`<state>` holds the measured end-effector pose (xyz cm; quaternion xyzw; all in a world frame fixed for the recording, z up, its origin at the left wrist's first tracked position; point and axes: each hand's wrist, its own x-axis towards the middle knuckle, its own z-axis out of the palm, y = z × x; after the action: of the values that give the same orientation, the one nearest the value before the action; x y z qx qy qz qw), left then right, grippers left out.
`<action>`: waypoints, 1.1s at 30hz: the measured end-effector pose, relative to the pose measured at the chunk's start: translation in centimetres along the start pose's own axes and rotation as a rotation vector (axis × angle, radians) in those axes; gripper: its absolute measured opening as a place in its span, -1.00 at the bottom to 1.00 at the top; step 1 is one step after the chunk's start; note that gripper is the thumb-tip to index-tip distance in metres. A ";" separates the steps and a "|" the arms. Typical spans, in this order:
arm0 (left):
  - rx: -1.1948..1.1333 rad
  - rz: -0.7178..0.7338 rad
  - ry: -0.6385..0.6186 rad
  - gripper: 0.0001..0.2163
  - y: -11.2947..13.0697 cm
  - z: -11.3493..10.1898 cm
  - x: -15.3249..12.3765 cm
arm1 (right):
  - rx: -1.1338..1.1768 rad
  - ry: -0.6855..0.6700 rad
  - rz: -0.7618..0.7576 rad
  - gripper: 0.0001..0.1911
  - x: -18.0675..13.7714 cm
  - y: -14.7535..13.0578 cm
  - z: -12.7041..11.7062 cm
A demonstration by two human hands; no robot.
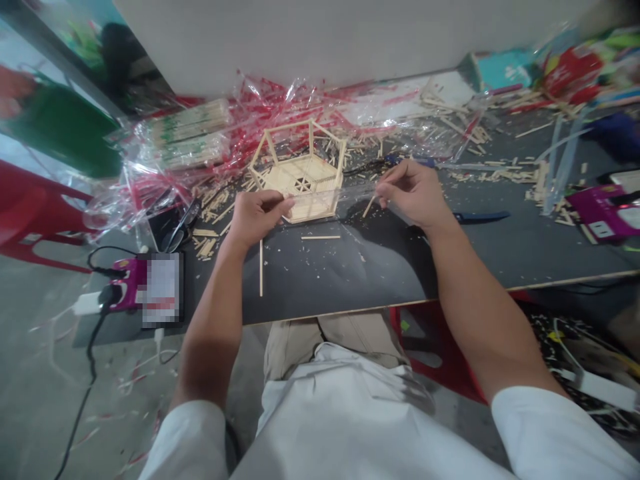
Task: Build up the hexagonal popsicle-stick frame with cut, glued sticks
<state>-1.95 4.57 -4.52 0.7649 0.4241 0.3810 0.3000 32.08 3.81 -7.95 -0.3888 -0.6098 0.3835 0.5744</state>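
Note:
A clear plastic strip [345, 194] stretches between my two hands, in front of a hexagonal frame [300, 170] built of thin wooden sticks. My left hand [261, 215] pinches its left end at the frame's near left corner. My right hand [413, 192] is closed at the other end, right of the frame. A short wooden stick [369, 207] pokes down from my right fingertips. The frame has a slatted floor with a small spoked hexagon in it and upright posts joined along the top. One loose stick [321, 237] lies just before it, another [261, 268] below my left hand.
Wrapped stick bundles [190, 130] and crumpled red and clear wrappers [280, 100] cover the back. Stick scraps lie scattered around. A dark blue blade-shaped tool [483, 217] and translucent rods [565, 157] are at right. A purple power strip [127, 283] and blurred device [163, 290] sit left.

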 end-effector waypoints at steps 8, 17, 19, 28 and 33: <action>-0.027 -0.005 -0.003 -0.79 0.2 0.1 0.1 | -0.024 -0.003 -0.039 -0.54 0.1 0.0 -0.1; -0.003 -0.010 0.014 -0.76 0.8 0.1 0.2 | -0.017 -0.020 -0.026 -0.52 0.1 -0.1 -0.2; -0.006 -0.010 0.018 -0.77 0.7 0.2 0.2 | -0.016 -0.027 -0.034 -0.51 0.1 -0.1 -0.2; 0.007 -0.020 0.008 -0.74 0.7 0.1 0.2 | -0.062 -0.027 0.000 -0.41 0.1 -0.6 -0.1; -0.003 0.005 0.023 -0.74 1.0 0.1 0.2 | -0.029 -0.022 0.002 -0.46 0.1 -0.8 0.0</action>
<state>-1.36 4.27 -3.73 0.7611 0.4249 0.3913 0.2950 32.10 3.55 -7.21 -0.3937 -0.6211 0.3795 0.5615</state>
